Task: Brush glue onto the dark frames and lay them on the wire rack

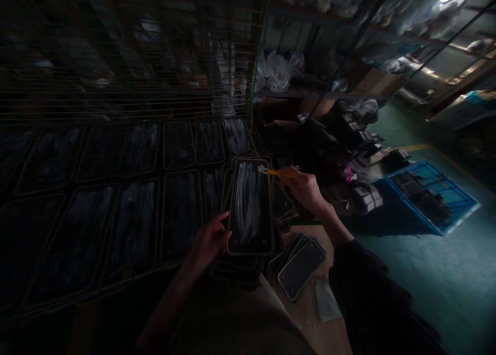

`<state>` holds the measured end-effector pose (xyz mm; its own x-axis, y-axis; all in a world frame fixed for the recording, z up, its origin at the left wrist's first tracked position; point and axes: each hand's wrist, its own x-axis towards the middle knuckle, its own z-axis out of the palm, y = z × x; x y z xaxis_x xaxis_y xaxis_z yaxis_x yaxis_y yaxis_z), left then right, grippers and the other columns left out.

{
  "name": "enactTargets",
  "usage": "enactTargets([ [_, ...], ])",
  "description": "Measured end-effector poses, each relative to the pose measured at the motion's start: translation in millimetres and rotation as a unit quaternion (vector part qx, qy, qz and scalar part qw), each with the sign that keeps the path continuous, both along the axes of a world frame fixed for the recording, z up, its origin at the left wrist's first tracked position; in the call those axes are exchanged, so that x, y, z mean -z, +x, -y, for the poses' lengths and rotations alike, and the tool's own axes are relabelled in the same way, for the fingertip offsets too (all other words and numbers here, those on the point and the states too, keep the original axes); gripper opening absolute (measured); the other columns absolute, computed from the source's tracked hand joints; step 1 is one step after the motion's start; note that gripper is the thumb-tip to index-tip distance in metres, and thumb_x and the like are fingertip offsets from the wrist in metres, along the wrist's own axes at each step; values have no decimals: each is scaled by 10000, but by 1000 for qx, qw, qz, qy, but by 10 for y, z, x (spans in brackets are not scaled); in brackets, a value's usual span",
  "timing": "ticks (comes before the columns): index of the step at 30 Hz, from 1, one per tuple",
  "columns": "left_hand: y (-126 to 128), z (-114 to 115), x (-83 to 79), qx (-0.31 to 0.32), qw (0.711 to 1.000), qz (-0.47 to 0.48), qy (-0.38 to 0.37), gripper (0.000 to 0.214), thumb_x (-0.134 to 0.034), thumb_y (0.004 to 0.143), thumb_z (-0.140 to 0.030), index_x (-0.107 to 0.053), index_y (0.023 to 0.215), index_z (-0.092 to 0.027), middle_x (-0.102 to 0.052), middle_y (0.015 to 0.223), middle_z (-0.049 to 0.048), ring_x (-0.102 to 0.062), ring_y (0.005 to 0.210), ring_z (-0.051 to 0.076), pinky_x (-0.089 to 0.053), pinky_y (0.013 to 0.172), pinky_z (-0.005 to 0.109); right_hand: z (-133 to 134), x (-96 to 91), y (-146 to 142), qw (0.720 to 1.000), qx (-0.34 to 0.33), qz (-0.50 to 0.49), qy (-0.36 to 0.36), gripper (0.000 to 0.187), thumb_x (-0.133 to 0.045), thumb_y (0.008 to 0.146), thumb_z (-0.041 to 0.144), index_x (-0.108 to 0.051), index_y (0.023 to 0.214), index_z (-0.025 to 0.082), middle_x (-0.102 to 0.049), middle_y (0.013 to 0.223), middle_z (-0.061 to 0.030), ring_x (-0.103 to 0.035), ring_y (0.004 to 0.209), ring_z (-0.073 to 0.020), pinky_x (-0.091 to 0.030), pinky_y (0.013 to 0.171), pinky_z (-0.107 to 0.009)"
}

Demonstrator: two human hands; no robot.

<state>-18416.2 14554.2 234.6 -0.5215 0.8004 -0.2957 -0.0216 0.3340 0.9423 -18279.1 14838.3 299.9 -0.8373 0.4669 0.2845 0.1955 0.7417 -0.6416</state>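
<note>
In front of me a dark rectangular panel (253,210) with rounded corners and a light rim lies on a pile of similar panels. Whitish streaks run lengthwise over its face. My left hand (212,237) grips the panel's left edge between thumb and fingers. A brush (274,172) with a yellow handle is held in my right hand (302,185), its pale head touching the panel near the upper right of the streaks. The fingertips on the far side of the handle are partly hidden.
Rows of streaked panels (134,215) cover the rack to the left, behind which stands a wire mesh (127,81). More panels (302,267) lie on a wooden board (325,334) at lower right. A blue crate (461,202) stands on the green floor. Shelves hold plastic bags (279,71).
</note>
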Motion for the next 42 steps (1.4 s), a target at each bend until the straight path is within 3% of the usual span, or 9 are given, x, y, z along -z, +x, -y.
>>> enactTargets([
  [5,55,-3,-42,-25,999,8,-26,570,-589,817,-321,-441,1343,-159,-524,691,-69,-494,451,62,-376,397,178,424,-56,445,992,-93,71,52,241,-452,978,288,-608,1145,212,-703,931,-28,-651,705,-118,-447,611,-226],
  [9,84,4,-76,-41,999,21,-28,537,-589,816,-302,-468,1323,-173,-528,708,-61,-490,459,60,-363,381,166,827,-208,901,983,-139,114,46,258,-456,971,275,-602,1176,216,-684,834,-44,-625,677,-141,-447,582,-248],
  [14,91,6,-97,-38,999,27,-24,549,-591,816,-293,-461,1327,-142,-513,691,-61,-477,467,56,-355,387,161,1096,-323,1104,968,-208,136,38,300,-435,966,183,-572,1230,222,-673,800,-49,-608,663,-152,-440,586,-265],
  [22,56,-3,-118,-28,998,18,-45,586,-584,801,-299,-458,1353,-148,-525,707,-59,-479,457,60,-349,395,181,976,-181,587,956,-232,77,-160,228,-457,980,308,-605,1125,212,-666,787,-5,-629,658,-101,-471,607,-205],
  [28,33,42,-92,-14,1000,20,-2,589,-598,811,-340,-473,1349,-136,-533,678,-52,-502,493,72,-377,461,194,601,38,40,979,-119,-29,-165,279,-457,968,373,-604,1072,159,-644,731,-7,-636,649,-114,-493,639,-224],
  [32,34,53,-99,-22,999,32,4,576,-594,815,-342,-478,1341,-140,-546,712,-42,-495,499,66,-376,467,193,654,-78,83,984,-51,-61,-157,254,-480,957,377,-607,1041,174,-643,704,-1,-634,630,-116,-486,629,-221],
  [36,24,21,-105,-33,998,49,-38,618,-598,784,-325,-462,1355,-132,-563,703,-41,-492,446,66,-339,416,191,911,-162,332,960,-145,22,-239,225,-470,963,368,-596,1016,189,-644,655,13,-622,575,-116,-479,573,-214],
  [38,19,11,-100,-40,997,55,-35,632,-618,766,-325,-472,1347,-126,-558,678,-47,-491,446,70,-334,417,193,945,-98,347,946,-158,29,-281,233,-457,967,382,-588,985,190,-633,628,18,-611,550,-117,-477,550,-215],
  [42,34,9,-124,-61,996,65,-9,650,-682,734,-374,-511,1310,-128,-544,679,-48,-480,504,74,-360,464,198,650,175,51,944,-76,-67,-313,273,-498,936,445,-581,972,187,-624,653,7,-616,570,-136,-508,566,-239],
])
